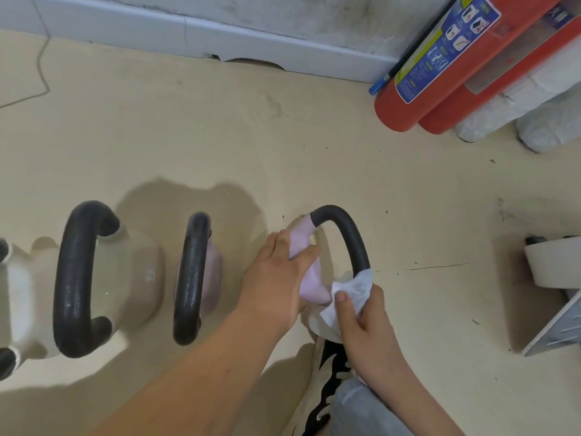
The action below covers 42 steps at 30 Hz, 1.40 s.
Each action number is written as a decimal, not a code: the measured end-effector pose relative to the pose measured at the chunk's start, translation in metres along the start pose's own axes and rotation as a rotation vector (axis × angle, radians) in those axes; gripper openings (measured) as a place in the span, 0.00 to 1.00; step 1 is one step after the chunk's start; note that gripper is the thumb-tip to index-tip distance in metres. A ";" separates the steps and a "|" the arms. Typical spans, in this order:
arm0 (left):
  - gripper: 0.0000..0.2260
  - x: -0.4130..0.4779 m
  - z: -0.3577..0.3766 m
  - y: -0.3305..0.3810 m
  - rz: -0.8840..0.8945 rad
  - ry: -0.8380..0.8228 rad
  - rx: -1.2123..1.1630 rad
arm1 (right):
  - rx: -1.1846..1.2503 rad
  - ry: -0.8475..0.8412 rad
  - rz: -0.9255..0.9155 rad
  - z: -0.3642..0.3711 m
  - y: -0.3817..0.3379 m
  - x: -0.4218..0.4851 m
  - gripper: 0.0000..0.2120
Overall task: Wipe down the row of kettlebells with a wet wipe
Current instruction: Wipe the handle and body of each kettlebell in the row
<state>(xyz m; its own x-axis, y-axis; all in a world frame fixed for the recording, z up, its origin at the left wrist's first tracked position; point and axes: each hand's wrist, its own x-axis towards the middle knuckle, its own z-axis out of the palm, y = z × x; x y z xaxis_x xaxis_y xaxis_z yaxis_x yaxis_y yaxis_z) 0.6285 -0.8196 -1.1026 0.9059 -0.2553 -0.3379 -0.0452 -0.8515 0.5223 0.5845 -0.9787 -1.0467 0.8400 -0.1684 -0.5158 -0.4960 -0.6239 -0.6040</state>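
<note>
Left hand grips the pink kettlebell; right hand pinches the wet wipe round its handle base. Whether the other kettlebells left of it are done is unclear

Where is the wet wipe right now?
Head view, lower right of centre: the wet wipe is in the right hand, pressed around the near end of the black handle of the rightmost kettlebell, beside the left hand.

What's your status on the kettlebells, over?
Left hand grips rightmost pink kettlebell. Right hand holds wet wipe on its black handle. Nothing blocks the handle.
</note>
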 end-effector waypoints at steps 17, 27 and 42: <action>0.42 -0.001 0.010 -0.008 -0.039 0.067 -0.102 | -0.373 -0.395 -0.174 -0.024 -0.116 0.126 0.18; 0.42 -0.003 0.005 -0.011 0.001 0.046 -0.070 | -0.295 -0.264 -0.122 -0.028 -0.085 0.093 0.10; 0.39 -0.010 0.014 -0.017 0.023 0.109 -0.118 | -0.150 -0.115 -0.082 -0.013 -0.026 0.010 0.10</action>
<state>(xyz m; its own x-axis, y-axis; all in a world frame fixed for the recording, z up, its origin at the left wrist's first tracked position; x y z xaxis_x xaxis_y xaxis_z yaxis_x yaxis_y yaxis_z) 0.6147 -0.8086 -1.1192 0.9459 -0.2176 -0.2405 -0.0229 -0.7846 0.6196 0.6084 -0.9739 -1.0285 0.8412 -0.0290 -0.5399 -0.3810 -0.7403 -0.5538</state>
